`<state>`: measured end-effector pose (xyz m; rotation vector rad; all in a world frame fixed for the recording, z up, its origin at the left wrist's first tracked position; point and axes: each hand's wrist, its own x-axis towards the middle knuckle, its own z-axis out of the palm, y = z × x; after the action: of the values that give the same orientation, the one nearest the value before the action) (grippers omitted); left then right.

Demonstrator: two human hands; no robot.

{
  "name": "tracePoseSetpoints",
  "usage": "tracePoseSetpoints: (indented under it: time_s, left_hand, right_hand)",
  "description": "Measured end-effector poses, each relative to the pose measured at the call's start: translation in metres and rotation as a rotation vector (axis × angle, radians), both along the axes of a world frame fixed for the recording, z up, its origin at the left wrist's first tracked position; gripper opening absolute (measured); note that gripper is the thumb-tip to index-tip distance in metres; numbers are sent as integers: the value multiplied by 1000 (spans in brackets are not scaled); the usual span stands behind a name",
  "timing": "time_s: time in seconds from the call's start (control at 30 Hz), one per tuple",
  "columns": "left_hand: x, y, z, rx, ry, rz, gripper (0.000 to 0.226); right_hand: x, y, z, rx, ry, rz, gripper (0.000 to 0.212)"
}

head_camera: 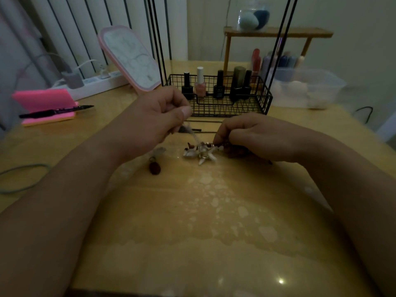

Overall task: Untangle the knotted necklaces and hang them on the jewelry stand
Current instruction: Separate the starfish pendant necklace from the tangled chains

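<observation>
Necklaces (pixel 199 152) lie in one shiny clump on the table (pixel 192 232), right between the two hands. The left hand (pixel 159 116) is up a little above the table. Its thumb and fingers pinch a thin pale strand (pixel 194 137) that runs down into the clump. The right hand (pixel 255 136) sits low, close to the table, with its fingers curled. It pinches the other side of the clump to hold it in place. A brown bead piece (pixel 154 167) lies on the table just beside the left wrist; it is hard to tell if it is tied to the clump. The jewelry stand (pixel 160 50) looks like the tall thin black frame behind the hands, and its top is out of sight. Nothing hangs on the part of it that shows. A wire basket (pixel 235 108) with little nail polish bottles (pixel 200 84) stands by the foot of the frame, and a pink mirror (pixel 130 58) leans to the left of it. I think the job is near its start: the clump looks knotted, no necklace looks free yet, and none is hung up. What is left is to pull the strands apart one by one, and then to hang each one on the stand.
</observation>
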<state>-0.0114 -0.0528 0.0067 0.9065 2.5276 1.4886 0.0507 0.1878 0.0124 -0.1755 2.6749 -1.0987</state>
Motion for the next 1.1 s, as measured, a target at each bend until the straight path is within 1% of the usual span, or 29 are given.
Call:
tracePoseSetpoints:
  time_s: [0.07,0.17,0.3,0.43,0.7,0.97,1.03,1.1]
  left_hand:
    - [-2,-2,1,90,-52,-7,7]
    - [-6,-5,2,258,-151,-57,7]
    - [-11,-9,5,435,-261,-130,9]
    - [-16,-12,8,557,-350,-160,10]
    - [-19,-17,9,679,-409,-196,8]
    - [-18,-18,9,742,-460,-250,8]
    - [-16,-14,9,715,-465,-270,5]
    - [-11,-9,8,659,-461,-302,4]
  right_hand:
    - [1,0,1,36,5,1,26]
    - [2,-1,2,104,13,1,22]
    - [3,-2,3,159,24,7,17]
    - [4,-3,6,203,42,20,16]
    - [3,-4,8,246,34,40,14]
    - [4,-3,9,295,36,76,8]
    - [5,-4,8,277,84,55,11]
    - [6,-7,8,218,182,11,16]
